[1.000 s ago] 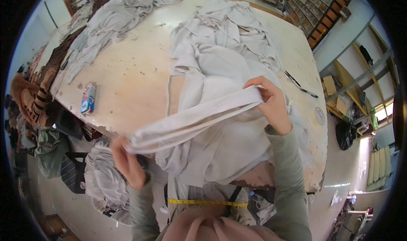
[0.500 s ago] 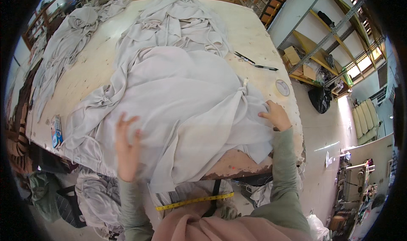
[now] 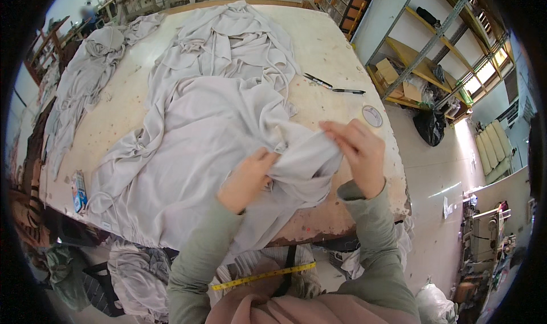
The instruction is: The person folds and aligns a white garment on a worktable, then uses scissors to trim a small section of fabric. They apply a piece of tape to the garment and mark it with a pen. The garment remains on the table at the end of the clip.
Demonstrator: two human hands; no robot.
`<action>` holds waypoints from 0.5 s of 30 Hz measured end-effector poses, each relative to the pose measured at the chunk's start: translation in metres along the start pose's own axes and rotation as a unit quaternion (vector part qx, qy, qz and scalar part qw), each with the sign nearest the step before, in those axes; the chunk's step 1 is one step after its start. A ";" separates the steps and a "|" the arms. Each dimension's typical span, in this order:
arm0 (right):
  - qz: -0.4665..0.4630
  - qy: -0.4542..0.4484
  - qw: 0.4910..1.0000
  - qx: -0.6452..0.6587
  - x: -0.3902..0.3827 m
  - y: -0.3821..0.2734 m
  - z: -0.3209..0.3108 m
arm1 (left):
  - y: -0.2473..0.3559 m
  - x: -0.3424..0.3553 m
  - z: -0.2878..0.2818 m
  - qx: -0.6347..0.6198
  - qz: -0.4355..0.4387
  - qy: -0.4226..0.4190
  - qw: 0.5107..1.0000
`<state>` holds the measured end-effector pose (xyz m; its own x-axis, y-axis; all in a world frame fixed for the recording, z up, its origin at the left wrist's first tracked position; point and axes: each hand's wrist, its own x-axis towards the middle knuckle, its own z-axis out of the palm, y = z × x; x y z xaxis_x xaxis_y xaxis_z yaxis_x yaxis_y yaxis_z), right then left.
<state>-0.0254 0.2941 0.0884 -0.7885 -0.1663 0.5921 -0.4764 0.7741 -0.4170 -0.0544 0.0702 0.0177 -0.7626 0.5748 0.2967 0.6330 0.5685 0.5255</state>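
The pale grey cloth (image 3: 188, 130) lies across the table (image 3: 319, 36). The right hand (image 3: 362, 153) pinches its edge between thumb and fingers; the left hand (image 3: 246, 181) has its fingers closed on a fold, and the cloth between them is bunched

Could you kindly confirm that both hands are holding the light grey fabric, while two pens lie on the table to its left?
The side is wrong: the head view shows the two pens lying on the table to the right of the light grey fabric. The left hand and right hand are holding it, as you said.
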 end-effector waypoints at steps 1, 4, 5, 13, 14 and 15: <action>-0.001 0.018 1.000 -0.005 0.007 0.010 -0.003 | -0.006 -0.008 -0.011 -0.077 -0.045 0.024 0.996; 0.048 0.085 0.995 0.014 0.022 0.044 -0.005 | -0.020 -0.049 -0.057 -0.079 -0.038 0.148 0.985; 0.111 0.065 0.991 0.023 0.023 0.053 -0.004 | -0.022 -0.065 -0.073 -0.114 -0.088 0.184 0.972; 0.061 -0.133 0.982 0.123 -0.002 0.054 0.025 | -0.063 -0.163 -0.145 -0.003 -0.267 0.235 0.935; 0.054 -0.174 0.974 0.136 -0.008 0.048 0.028 | -0.066 -0.173 -0.146 0.008 -0.282 0.185 0.941; 0.047 -0.210 0.965 0.149 -0.015 0.039 0.031 | -0.069 -0.182 -0.144 0.032 -0.325 0.117 0.938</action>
<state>-0.0442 0.3077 0.0416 -0.8924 -0.3849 0.2353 -0.4356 0.5991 -0.6719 0.0209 -0.1586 0.0426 -0.9938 -0.0458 0.1013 0.0256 0.7925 0.6094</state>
